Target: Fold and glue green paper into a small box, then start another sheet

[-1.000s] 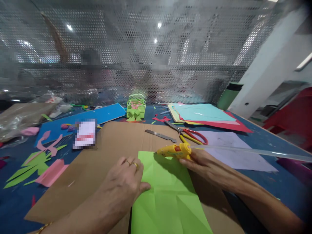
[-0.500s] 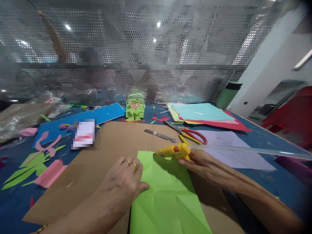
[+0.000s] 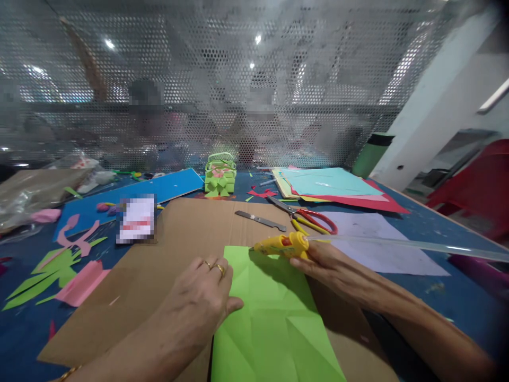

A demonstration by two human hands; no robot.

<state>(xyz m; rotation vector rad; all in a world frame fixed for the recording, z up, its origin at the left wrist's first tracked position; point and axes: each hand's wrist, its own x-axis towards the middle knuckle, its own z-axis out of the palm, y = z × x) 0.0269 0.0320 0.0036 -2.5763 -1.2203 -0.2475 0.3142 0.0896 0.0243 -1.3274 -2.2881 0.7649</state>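
A creased sheet of light green paper [image 3: 270, 329] lies on a brown cardboard sheet [image 3: 191, 228]. My left hand [image 3: 209, 289], with two rings, grips the paper's left edge, its thumb on top; the other fingertips are partly hidden. My right hand [image 3: 324, 262] is closed around a yellow hot glue gun [image 3: 282, 245]. The gun's nozzle points left at the paper's far edge, near its upper left corner; I cannot tell whether it touches. A long clear glue stick [image 3: 397, 244] sticks out of the gun's back toward the right.
Beyond the paper lie a metal blade [image 3: 260, 220] and red-and-yellow-handled scissors [image 3: 310, 217]. A small green paper basket [image 3: 220, 178] stands at the back. Coloured sheets [image 3: 334, 183] are stacked back right, a lilac sheet [image 3: 382, 244] nearer. Green and pink paper cutouts [image 3: 59, 270] lie left.
The glue gun and my right hand have shifted very slightly left along the paper's far edge. My left hand keeps its hold on the paper.
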